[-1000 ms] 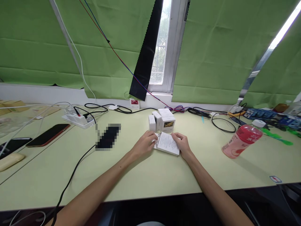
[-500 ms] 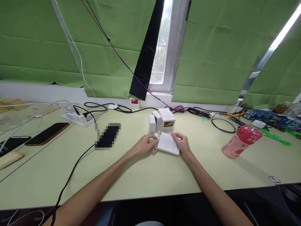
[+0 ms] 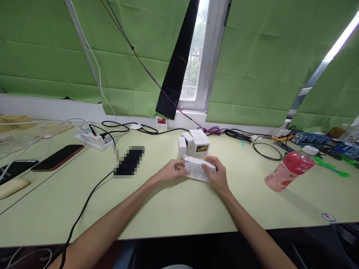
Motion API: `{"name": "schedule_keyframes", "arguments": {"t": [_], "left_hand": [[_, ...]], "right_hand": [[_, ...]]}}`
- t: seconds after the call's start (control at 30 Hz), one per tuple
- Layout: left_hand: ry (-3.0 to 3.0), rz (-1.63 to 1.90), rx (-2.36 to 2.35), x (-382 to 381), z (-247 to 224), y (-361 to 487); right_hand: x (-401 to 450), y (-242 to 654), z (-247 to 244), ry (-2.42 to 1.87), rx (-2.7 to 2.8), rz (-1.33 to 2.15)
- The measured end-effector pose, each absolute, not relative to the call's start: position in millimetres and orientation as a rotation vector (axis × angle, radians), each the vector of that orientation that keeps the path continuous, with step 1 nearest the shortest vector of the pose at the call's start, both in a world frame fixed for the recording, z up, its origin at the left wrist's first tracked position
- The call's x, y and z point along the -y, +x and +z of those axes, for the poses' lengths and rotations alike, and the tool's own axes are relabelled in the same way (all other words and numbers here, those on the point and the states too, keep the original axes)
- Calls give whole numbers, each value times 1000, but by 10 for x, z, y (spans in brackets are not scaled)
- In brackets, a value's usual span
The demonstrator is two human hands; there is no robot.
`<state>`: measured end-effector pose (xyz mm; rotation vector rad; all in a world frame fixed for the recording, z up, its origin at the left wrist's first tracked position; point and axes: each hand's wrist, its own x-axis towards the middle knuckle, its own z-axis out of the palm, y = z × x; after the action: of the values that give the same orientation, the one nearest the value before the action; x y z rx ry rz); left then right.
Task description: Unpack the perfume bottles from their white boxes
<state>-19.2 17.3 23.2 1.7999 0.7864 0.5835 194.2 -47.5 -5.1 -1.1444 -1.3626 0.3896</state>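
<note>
With left hand (image 3: 174,171) and right hand (image 3: 219,175) we pinch the printed white carton (image 3: 196,170), long axis from ten to four o'clock.

Both bare arms reach forward and inward, the left forearm (image 3: 131,203) slanting from the lower left and the right forearm (image 3: 246,218) from the lower right. The left wrist (image 3: 157,179) looks nearly straight. The left grip (image 3: 174,170) has curled fingers, its thumb pointing toward the right grip (image 3: 218,175), whose thumb and fingers pinch; some fingertips seem hidden. The two stand near each other, apart.
</note>
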Motion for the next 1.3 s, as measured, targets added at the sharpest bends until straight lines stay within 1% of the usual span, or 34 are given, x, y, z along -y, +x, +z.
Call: {"name": "schedule_keyframes", "arguments": {"t": [0.13, 0.23, 0.43, 0.57, 0.67, 0.8, 1.07, 1.17, 1.3], "left_hand": [[2057, 695, -861, -206, 117, -187], [2221, 736, -869, -198, 97, -181], [2418, 756, -749, -171, 130, -208], [2526, 785, -649, -190, 87, -240], [2573, 760, -641, -193, 74, -253], [2508, 705, -610, -159, 138, -240], [2118, 501, -635, -180, 284, -288], [1964, 508, -628, -198, 257, -263], [1848, 570, -668, -212, 190, -206]], "right_hand": [[513, 1950, -42, -1118, 1500, 334], [520, 1988, -5, -1143, 1526, 382], [478, 2109, 45, -1220, 1492, 860], [457, 2178, 40, -1241, 1434, 1046], [471, 2218, 61, -1203, 1531, 1128], [492, 2258, 87, -1236, 1626, 1088], [528, 2293, 63, -1362, 1801, 941], [527, 2280, 34, -1367, 1880, 873], [502, 2277, -28, -1369, 1873, 871]]}}
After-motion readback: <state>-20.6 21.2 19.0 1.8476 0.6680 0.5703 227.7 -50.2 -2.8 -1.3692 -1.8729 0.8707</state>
